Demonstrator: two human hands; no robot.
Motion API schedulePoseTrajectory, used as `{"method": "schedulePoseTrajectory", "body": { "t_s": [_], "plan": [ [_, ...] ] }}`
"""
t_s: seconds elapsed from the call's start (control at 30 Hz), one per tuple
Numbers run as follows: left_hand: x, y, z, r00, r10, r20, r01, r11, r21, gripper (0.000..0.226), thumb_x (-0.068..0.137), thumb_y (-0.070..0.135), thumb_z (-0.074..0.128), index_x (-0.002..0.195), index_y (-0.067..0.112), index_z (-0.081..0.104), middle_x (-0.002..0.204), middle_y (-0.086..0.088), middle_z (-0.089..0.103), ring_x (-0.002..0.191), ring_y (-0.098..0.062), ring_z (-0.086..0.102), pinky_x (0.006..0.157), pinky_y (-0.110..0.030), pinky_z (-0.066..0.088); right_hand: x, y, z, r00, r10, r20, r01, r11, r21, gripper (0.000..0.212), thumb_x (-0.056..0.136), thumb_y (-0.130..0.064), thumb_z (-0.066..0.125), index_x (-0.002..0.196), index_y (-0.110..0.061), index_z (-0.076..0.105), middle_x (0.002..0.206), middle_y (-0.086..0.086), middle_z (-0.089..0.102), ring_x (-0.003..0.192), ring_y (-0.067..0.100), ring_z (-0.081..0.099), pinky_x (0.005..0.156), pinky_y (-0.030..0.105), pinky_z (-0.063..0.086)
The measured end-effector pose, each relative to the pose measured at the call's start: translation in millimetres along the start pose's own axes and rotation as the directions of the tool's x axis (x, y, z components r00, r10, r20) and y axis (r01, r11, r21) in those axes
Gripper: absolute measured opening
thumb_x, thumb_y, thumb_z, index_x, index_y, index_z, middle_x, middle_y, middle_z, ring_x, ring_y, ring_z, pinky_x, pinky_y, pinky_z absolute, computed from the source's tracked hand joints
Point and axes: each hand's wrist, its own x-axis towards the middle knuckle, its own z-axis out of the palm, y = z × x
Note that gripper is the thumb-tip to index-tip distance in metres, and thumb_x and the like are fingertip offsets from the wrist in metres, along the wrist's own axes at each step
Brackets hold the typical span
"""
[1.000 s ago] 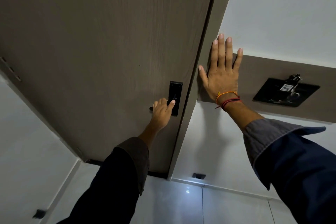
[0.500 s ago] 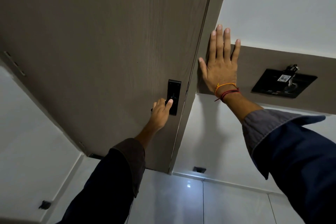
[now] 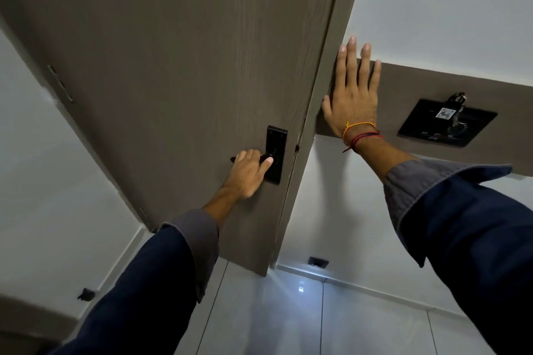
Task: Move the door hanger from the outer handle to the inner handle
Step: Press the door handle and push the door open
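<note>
A brown wood-grain door [image 3: 178,66] fills the upper left of the head view. It carries a black handle plate [image 3: 275,141] near its right edge. My left hand [image 3: 248,173] is closed around the black lever handle [image 3: 265,159], thumb resting on the lever by the plate. My right hand [image 3: 353,95] lies flat with fingers apart on the brown wall panel [image 3: 418,89] just right of the door frame [image 3: 326,95]. No door hanger shows anywhere in view.
A black wall plate [image 3: 424,127] with keys and a small tag hanging at it sits on the panel to the right. White walls flank the door. A glossy tiled floor [image 3: 288,320] lies below, with a small black door stop [image 3: 86,294] at lower left.
The view has drifted, and the door's edge now stands slightly out from the frame. My left hand has wrapped more fully around the lever. My right hand stays flat on the panel.
</note>
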Motion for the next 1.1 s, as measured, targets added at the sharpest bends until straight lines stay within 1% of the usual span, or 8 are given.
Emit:
{"method": "schedulePoseTrajectory", "body": {
  "t_s": [0.17, 0.27, 0.37, 0.43, 0.67, 0.87, 1.0, 1.1],
  "plan": [
    [-27, 0, -9, 0.999, 0.019, -0.03, -0.015, 0.995, 0.1, 0.047, 0.108, 0.05, 0.031, 0.113, 0.011, 0.056, 0.114, -0.007, 0.059, 0.109, -0.022, 0.05, 0.098, -0.036, 0.046, -6, -7, -11, 0.998, 0.02, 0.057, -0.023, 0.998, 0.054, 0.101, 0.08, -0.023, 0.058, 0.164, -0.005, 0.006, 0.172, 0.017, 0.003, 0.159, 0.042, 0.006, 0.126, 0.061, 0.015],
    [-44, -4, -17, 0.997, 0.067, -0.046, -0.059, 0.984, 0.17, 0.046, 0.108, 0.049, 0.034, 0.112, 0.01, 0.058, 0.112, -0.007, 0.06, 0.109, -0.023, 0.053, 0.108, -0.038, 0.043, -7, -5, -15, 0.997, 0.01, 0.083, -0.016, 0.997, 0.078, 0.1, 0.08, -0.02, 0.057, 0.164, -0.005, 0.006, 0.172, 0.018, 0.003, 0.159, 0.042, 0.006, 0.126, 0.061, 0.016],
    [-57, -10, -29, 0.982, 0.181, -0.056, -0.151, 0.925, 0.348, 0.046, 0.107, 0.051, 0.034, 0.106, 0.012, 0.058, 0.104, -0.005, 0.06, 0.105, -0.021, 0.056, 0.123, -0.04, 0.032, -9, -4, -18, 0.996, 0.003, 0.089, -0.012, 0.995, 0.101, 0.099, 0.08, -0.021, 0.057, 0.164, -0.005, 0.006, 0.172, 0.018, 0.003, 0.159, 0.041, 0.006, 0.126, 0.062, 0.016],
    [-64, -12, -38, 0.969, 0.247, -0.029, -0.206, 0.861, 0.465, 0.049, 0.107, 0.054, 0.03, 0.104, 0.014, 0.058, 0.103, -0.004, 0.061, 0.103, -0.021, 0.058, 0.125, -0.04, 0.029, -10, -4, -20, 0.995, -0.005, 0.097, -0.006, 0.993, 0.117, 0.098, 0.081, -0.023, 0.058, 0.164, -0.005, 0.007, 0.172, 0.019, 0.004, 0.159, 0.041, 0.007, 0.126, 0.062, 0.016],
    [-94, -18, -57, 0.965, 0.258, 0.046, -0.23, 0.749, 0.622, 0.06, 0.106, 0.058, 0.023, 0.114, 0.013, 0.061, 0.109, -0.006, 0.064, 0.106, -0.023, 0.06, 0.123, -0.04, 0.031, -7, -9, -38, 0.991, -0.087, 0.099, 0.068, 0.982, 0.176, 0.095, 0.086, -0.029, 0.059, 0.163, -0.005, 0.01, 0.171, 0.02, 0.005, 0.159, 0.04, 0.01, 0.125, 0.062, 0.02],
    [-117, -3, -74, 0.982, 0.17, 0.081, -0.178, 0.703, 0.689, 0.078, 0.1, 0.071, 0.016, 0.104, 0.013, 0.068, 0.104, -0.005, 0.065, 0.106, -0.024, 0.061, 0.118, -0.042, 0.038, -3, -9, -54, 0.985, -0.15, 0.084, 0.127, 0.965, 0.23, 0.093, 0.088, -0.032, 0.058, 0.163, -0.004, 0.009, 0.171, 0.021, 0.004, 0.159, 0.039, 0.011, 0.126, 0.06, 0.019],
    [-135, 8, -85, 0.996, 0.08, -0.028, -0.04, 0.729, 0.684, 0.084, 0.097, 0.076, 0.015, 0.098, 0.013, 0.07, 0.102, -0.004, 0.065, 0.101, -0.023, 0.06, 0.091, -0.038, 0.055, 1, -12, -63, 0.975, -0.209, 0.069, 0.185, 0.947, 0.261, 0.091, 0.092, -0.036, 0.056, 0.164, -0.005, 0.009, 0.172, 0.02, 0.003, 0.159, 0.038, 0.01, 0.126, 0.06, 0.018],
    [-142, 18, -94, 0.985, 0.055, -0.164, 0.067, 0.751, 0.657, 0.076, 0.098, 0.074, 0.018, 0.105, 0.014, 0.064, 0.103, -0.003, 0.061, 0.096, -0.021, 0.058, 0.091, -0.039, 0.056, 3, -16, -69, 0.969, -0.242, 0.048, 0.22, 0.935, 0.276, 0.089, 0.093, -0.036, 0.055, 0.164, -0.005, 0.011, 0.171, 0.019, 0.004, 0.159, 0.038, 0.011, 0.126, 0.06, 0.019]
  ]
}}
